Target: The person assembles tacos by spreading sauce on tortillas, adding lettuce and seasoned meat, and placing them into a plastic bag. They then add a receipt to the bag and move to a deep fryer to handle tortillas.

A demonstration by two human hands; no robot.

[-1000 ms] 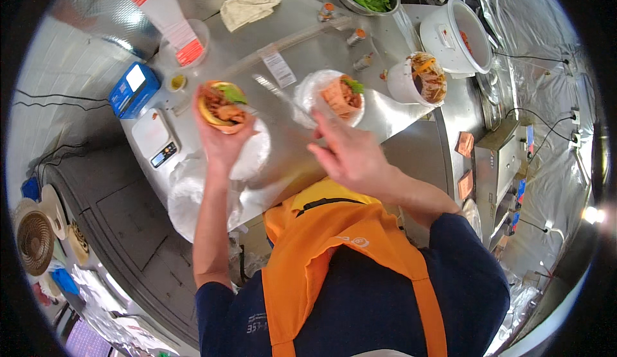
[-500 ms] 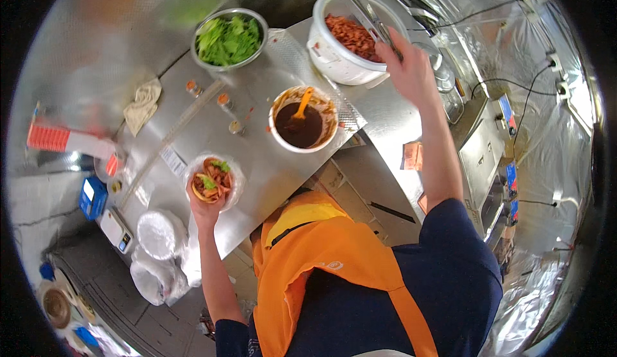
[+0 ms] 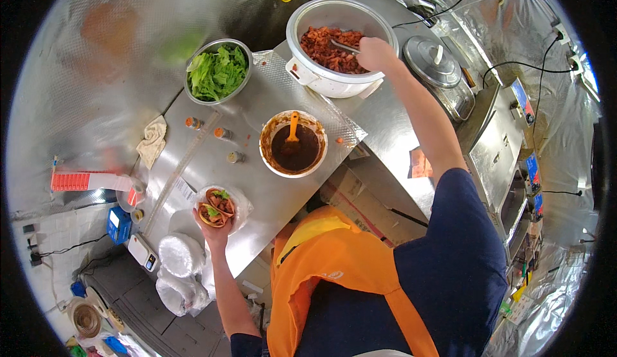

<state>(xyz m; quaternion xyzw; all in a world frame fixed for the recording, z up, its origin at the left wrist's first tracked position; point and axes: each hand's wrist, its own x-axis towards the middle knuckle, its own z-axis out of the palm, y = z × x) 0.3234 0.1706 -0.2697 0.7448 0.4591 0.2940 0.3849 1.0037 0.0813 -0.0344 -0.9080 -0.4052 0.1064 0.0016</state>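
Note:
My left hand (image 3: 212,230) holds a filled flatbread wrap (image 3: 216,207) with lettuce and reddish meat, just above the steel counter's near edge. My right hand (image 3: 376,53) reaches far out over a large white pot (image 3: 321,77) full of reddish-brown shredded meat (image 3: 331,46) and grips metal tongs (image 3: 346,46) that lie in the meat. Between the two stands a white bowl of dark brown sauce (image 3: 294,145) with an orange spoon in it.
A steel bowl of green lettuce (image 3: 218,72) stands at the back left. Small spice jars (image 3: 222,133), a cloth (image 3: 153,140), a scale (image 3: 141,252) and stacked white bowls (image 3: 180,254) sit along the counter (image 3: 257,196). A lidded cooker (image 3: 435,58) stands at right.
My right hand has settled on the tongs in the meat pot. The view has shifted a little, and my left hand still holds the wrap.

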